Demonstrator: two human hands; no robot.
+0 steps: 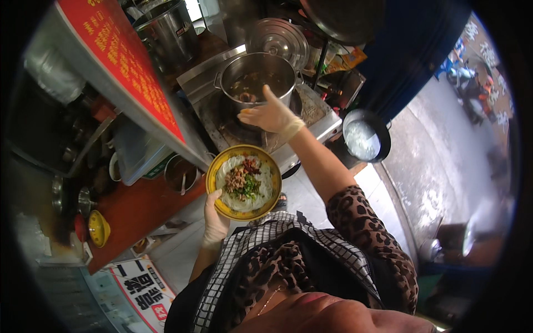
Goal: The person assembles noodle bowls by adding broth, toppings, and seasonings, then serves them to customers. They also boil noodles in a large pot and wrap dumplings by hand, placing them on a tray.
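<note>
My gloved left hand (215, 218) grips the rim of a yellow bowl (211, 172), holding it before my apron. White noodles (267, 189) fill the bowl, topped with minced meat (235, 180), chopped green herbs (250, 185) and a dark red topping (251, 165). My gloved right hand (272, 116) is stretched out over the stove, empty, its thumb apart from the fingers. Just beyond it stands a steel stockpot (287, 98) of brown broth (260, 81), with pieces floating in it. Whether the hand touches the pot's rim I cannot tell.
A metal lid (287, 35) leans behind the pot on the gas stove (318, 120). To the right sits a dark wok (382, 145) holding cloudy liquid. A red sign panel (120, 66) rises at left, above a brown counter (141, 212) with a sauce pot (175, 183) and a yellow bowl (99, 229).
</note>
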